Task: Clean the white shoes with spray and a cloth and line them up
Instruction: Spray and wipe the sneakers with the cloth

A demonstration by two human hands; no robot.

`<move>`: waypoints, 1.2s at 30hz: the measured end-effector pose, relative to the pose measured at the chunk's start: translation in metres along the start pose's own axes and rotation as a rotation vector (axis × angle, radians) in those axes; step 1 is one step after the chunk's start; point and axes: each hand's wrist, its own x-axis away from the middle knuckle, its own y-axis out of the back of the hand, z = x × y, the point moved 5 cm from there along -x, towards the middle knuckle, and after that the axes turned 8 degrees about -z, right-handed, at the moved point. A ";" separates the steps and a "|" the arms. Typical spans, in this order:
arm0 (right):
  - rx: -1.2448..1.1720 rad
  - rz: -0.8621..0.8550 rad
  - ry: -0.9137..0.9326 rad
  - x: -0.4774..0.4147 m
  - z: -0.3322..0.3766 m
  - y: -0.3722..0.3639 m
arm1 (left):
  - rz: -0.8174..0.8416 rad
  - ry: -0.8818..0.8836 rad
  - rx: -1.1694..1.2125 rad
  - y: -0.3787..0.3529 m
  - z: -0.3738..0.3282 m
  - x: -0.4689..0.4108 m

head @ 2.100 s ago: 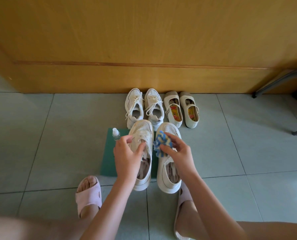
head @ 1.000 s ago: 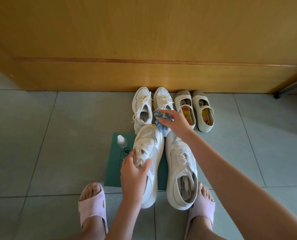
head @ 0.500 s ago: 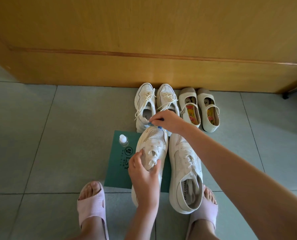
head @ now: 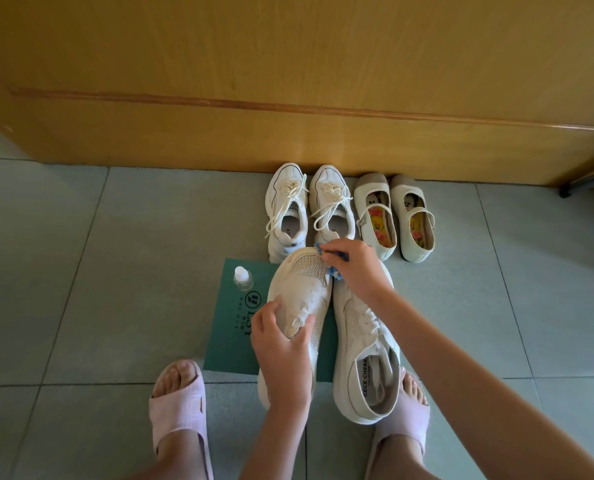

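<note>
Left hand point(head: 283, 344) is clamped over the lace area of the near white sneaker point(head: 308, 276), thumb on one side and fingers curled over the other, pinning it down. The shoe's long axis runs straight out ahead of this hand: mesh toe pointing away towards the wooden panel point(head: 288, 64), heel back under the wrist and mostly hidden by it.

Right hand point(head: 356, 268) sits just beyond the left hand and a little to its right, at the sneaker's toe. Its fingers are bunched round a blue cloth point(head: 334, 273), of which only scraps show at the fingertips and below the palm. The cloth is pressed against the right edge of the mesh toe.

The second sneaker point(head: 357, 341) lies directly under the right forearm, parallel to the first, toe also away, opening facing up.

The spray bottle point(head: 243, 278) stands upright to the left of the left hand, on a green mat point(head: 231, 334) that lies under both sneakers.

Beyond the right hand, against the panel: a laced white pair point(head: 286, 209), then a strapped cream pair point(head: 413, 216), all toes to the panel.

Pink slippers point(head: 177, 407) are on the feet on the tiled floor point(head: 81, 271).
</note>
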 end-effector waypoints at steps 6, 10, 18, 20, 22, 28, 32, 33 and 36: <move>0.013 0.024 0.075 -0.016 0.016 0.008 | -0.001 -0.028 -0.010 0.000 -0.001 -0.001; 0.162 0.265 0.177 -0.036 0.039 -0.020 | -0.007 -0.043 -0.009 0.000 -0.001 -0.001; 0.314 0.334 0.136 -0.050 0.024 -0.021 | -0.028 -0.055 -0.006 -0.002 0.000 0.000; 0.238 0.297 0.104 -0.048 0.021 -0.019 | -0.031 -0.058 -0.007 -0.002 0.000 0.000; 0.173 0.271 0.120 -0.043 0.024 -0.019 | -0.037 -0.059 -0.014 -0.002 0.001 0.000; 0.122 0.254 0.179 -0.030 0.029 -0.022 | -0.021 -0.045 -0.015 -0.004 0.002 0.000; 0.118 0.155 0.036 -0.041 0.015 -0.023 | -0.012 -0.040 -0.007 -0.003 0.000 0.000; 0.128 0.151 0.004 -0.043 0.011 -0.022 | -0.009 -0.043 -0.007 -0.003 0.000 0.000; 0.128 0.144 -0.035 -0.042 0.004 -0.021 | -0.006 -0.052 -0.011 -0.001 0.000 0.000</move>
